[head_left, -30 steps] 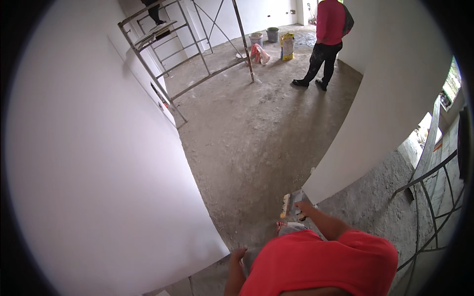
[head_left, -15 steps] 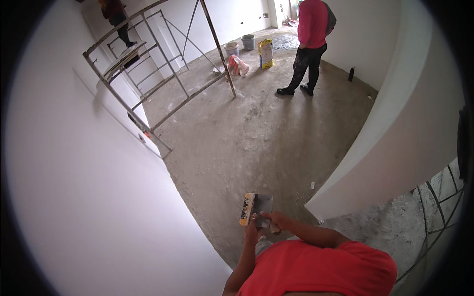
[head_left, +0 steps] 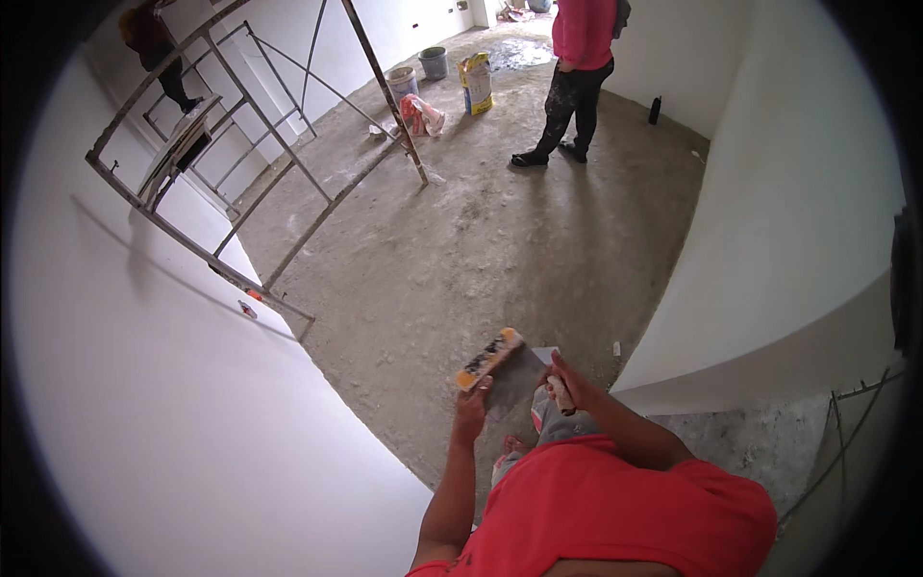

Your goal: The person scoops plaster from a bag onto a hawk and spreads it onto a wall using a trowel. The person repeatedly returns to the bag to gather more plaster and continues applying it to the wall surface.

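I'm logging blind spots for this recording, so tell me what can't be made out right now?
All in the head view:
Left hand: some fingers hidden behind the yellow-backed scraper.
Standing person: head cut off by the upper edge.
Yellow sack: printing too small to read.
Dark bucket: contents too small to tell.

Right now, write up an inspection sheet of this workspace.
Surface: rough, patchy grey-brown floor.
Tools: orange-backed scraper; brown-handled tool.
Clutter: pale bucket, dark bucket, yellow sack, crumpled red-and-white bag, dark bottle.
Grip: left hand holds the scraper by its orange back; right hand holds the other tool's handle.
Cables: nothing seen.
Surroundings: white wall at left, metal scaffold with a person on it, someone in a pink top standing beyond.
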Tool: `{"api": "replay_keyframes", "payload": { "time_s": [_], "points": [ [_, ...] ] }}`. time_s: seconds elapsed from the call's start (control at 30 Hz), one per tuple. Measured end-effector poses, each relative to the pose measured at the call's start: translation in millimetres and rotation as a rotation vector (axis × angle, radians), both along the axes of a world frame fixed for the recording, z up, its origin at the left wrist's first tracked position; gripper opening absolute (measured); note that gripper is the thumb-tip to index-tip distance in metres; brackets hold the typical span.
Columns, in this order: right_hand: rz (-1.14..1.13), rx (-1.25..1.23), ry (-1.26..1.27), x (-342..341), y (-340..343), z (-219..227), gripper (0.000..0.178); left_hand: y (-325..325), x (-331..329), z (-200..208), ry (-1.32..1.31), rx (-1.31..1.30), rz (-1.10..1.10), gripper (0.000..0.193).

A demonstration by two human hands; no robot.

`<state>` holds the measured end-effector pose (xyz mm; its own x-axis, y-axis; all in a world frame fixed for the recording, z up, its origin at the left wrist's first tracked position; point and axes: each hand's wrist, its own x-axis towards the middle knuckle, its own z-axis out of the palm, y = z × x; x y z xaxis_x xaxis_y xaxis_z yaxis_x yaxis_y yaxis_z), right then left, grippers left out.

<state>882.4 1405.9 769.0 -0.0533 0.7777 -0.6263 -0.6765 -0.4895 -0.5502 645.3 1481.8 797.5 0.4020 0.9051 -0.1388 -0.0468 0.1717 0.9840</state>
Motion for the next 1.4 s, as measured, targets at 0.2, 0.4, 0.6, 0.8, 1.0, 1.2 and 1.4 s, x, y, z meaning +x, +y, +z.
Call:
{"api": "replay_keyframes", "payload": {
  "time_s": [0.2,0.4,0.6,0.8,1.0,1.2,1.4],
  "points": [
    [0.08,0.106,-0.134,20,103,44,0.031,64,43,24,0.044,-0.081,-0.031,0.034],
    [0.308,0.182,-0.217,65,219,58,0.022,179,10,6,-0.347,-0.491,-0.338,0.038],
    [0.55,0.229,-0.299,106,324,87,0.017,295,102,63,0.452,-0.269,-0.629,0.047],
    [0.71,0.372,-0.516,121,414,82,0.036,349,102,12,0.311,-0.373,-0.347,0.035],
    [0.893,0.03,-0.986,158,475,59,0.088,437,40,25,0.764,-0.397,-0.006,0.052],
    [0.524,-0.325,-0.95,211,505,-43,0.058,547,-33,-58,1.041,-0.466,0.062,0.061],
    [0.368,-0.684,-0.685,269,537,-113,0.017,705,-16,-88,1.044,-0.431,-0.021,0.061]
  ]
}}
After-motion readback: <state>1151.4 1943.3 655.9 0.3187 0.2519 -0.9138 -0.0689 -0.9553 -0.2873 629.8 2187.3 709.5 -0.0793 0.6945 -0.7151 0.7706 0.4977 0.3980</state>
